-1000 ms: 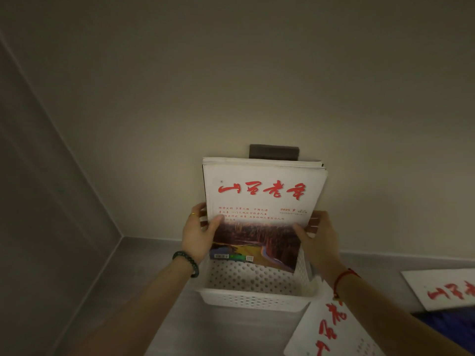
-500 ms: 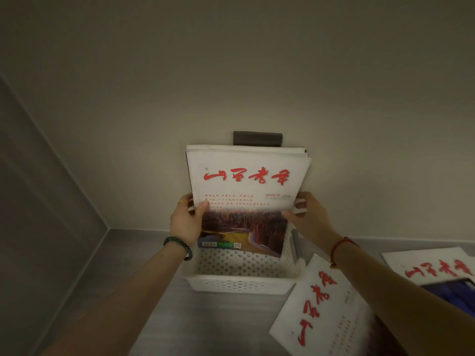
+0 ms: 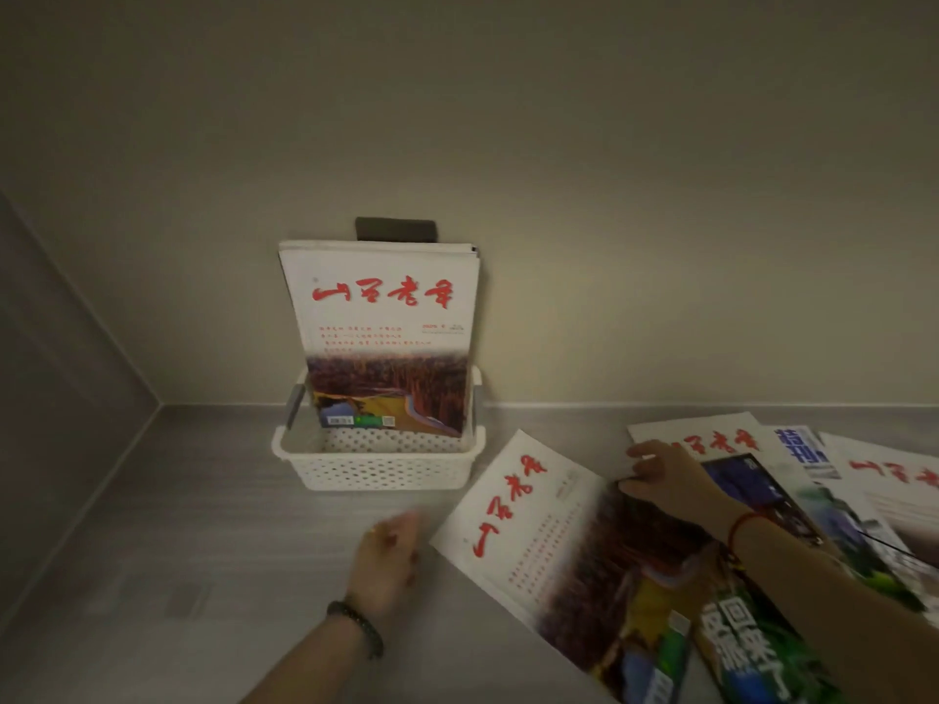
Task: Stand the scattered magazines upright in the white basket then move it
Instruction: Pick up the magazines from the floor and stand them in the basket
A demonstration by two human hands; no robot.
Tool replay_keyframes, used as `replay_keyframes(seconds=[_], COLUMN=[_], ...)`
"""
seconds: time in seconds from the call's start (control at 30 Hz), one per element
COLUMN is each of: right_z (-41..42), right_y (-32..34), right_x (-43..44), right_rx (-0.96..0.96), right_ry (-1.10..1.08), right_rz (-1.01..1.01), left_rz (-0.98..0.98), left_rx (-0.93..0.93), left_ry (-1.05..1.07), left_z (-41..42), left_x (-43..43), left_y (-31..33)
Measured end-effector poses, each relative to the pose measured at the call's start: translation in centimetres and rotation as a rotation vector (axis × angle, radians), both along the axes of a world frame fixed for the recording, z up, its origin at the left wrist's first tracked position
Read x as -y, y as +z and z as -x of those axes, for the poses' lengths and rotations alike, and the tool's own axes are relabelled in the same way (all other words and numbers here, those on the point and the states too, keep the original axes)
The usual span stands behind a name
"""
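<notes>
A white perforated basket (image 3: 376, 470) stands against the back wall with a stack of magazines (image 3: 381, 317) upright in it, red characters on the front cover. Several more magazines lie flat to the right. The nearest one (image 3: 538, 530) has red characters down its white cover. My left hand (image 3: 388, 561) hovers blurred just left of that magazine's edge, fingers relaxed and holding nothing. My right hand (image 3: 670, 480) lies on the flat pile, fingertips at the edge of a second red-titled magazine (image 3: 711, 442); I cannot tell whether it grips anything.
The grey surface (image 3: 178, 551) meets a side wall at the left. A dark block (image 3: 395, 229) sits on the wall behind the basket. Blue-titled (image 3: 803, 452) and green-covered (image 3: 752, 647) magazines overlap at the right and lower right.
Both hands have let go of the upright magazines in the basket and dropped toward the flat magazines on the right. The view has tilted down.
</notes>
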State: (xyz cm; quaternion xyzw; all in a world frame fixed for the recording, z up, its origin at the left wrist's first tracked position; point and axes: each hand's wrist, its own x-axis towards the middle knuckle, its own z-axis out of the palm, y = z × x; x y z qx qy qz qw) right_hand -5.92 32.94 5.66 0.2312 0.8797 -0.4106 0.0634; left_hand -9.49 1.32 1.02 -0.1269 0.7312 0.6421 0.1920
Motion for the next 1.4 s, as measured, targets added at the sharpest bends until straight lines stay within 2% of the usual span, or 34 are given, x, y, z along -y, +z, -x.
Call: replay_keyframes(seconds=[0.07,0.17,0.3,0.47,0.6,0.67,0.87,1.0,1.1,1.17,1.27,1.4], right_z=[-1.6,-3.3,-4.9,-5.6,-6.2,-6.8,-7.9,-8.8,-8.5,-7.8,-5.9,-1.8], right_y=[-1.0,-2.5,-4.5,-5.9,-6.3,-6.4,-5.3,-3.7,-2.8,-1.5,1.3,6.0], right_x=[-1.2,-2.5,-3.0,-3.2,-3.8,-4.0,-5.3,-6.0,-5.6,-4.7,-3.3,0.0], right_rx=[0.090,0.168,0.232,0.264,0.244,0.241,0.352,0.425,0.276,0.132,-0.091,-0.358], right_ry=[0.080,0.135,0.145,0.162,0.133,0.193,0.259,0.210,0.014,-0.089,-0.115,0.009], right_rz=[-0.080,-0.144,-0.084,-0.409,-0.241,-0.221,0.046,0.299,0.610,0.746,0.750,0.576], left_rz=[-0.093,-0.312,-0.332,-0.399,-0.486,-0.500,-0.441,-0.405,-0.378,-0.359,-0.341,-0.236], left_rx=[0.191,0.375,0.313,0.306,0.354,0.356,0.221,0.125,0.052,-0.005,-0.125,-0.322], left_ry=[-0.118,-0.077,0.076,0.259,0.262,0.216,0.142,-0.063,-0.177,-0.243,-0.297,-0.223], left_z=[-3.0,-6.3,-8.0,-8.8,-9.5,-10.3,-11.5,-11.4,-10.6,-9.6,-7.4,-3.2], left_x=[-2.4,-5.5,-8.0,-9.3,-9.7,-10.0,-11.4,-11.5,-11.0,-10.1,-7.9,-4.3], left_y=[-1.0,-1.6,-1.7,-1.9,-2.4,-2.5,-1.4,0.7,2.8,4.4,7.0,11.6])
